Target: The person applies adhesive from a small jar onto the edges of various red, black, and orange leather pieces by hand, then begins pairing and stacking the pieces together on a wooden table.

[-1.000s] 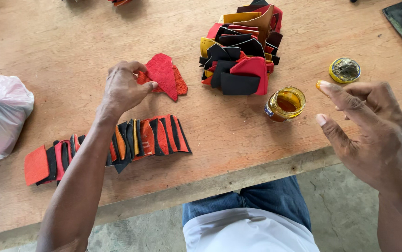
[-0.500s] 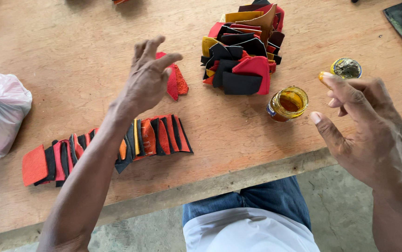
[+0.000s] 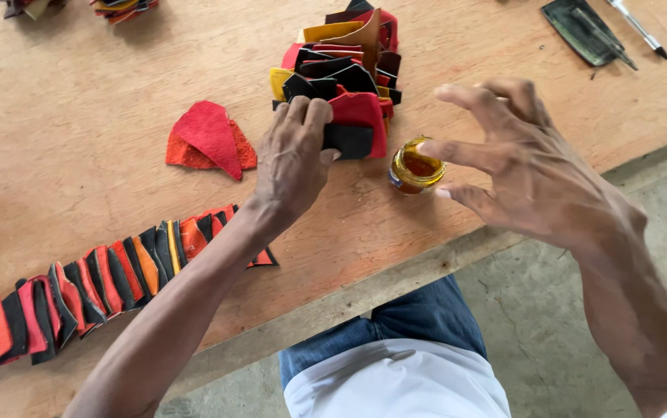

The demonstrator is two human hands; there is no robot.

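With our left hand pinching the front black leather piece, we should peel it cleanly while our right hand, fingers spread, hovers beside the open glue jar.

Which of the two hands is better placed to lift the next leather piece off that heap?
Probably the left hand: its fingers already rest on the near black piece at the front of the heap. The right hand hangs spread and empty beside the small glue jar.
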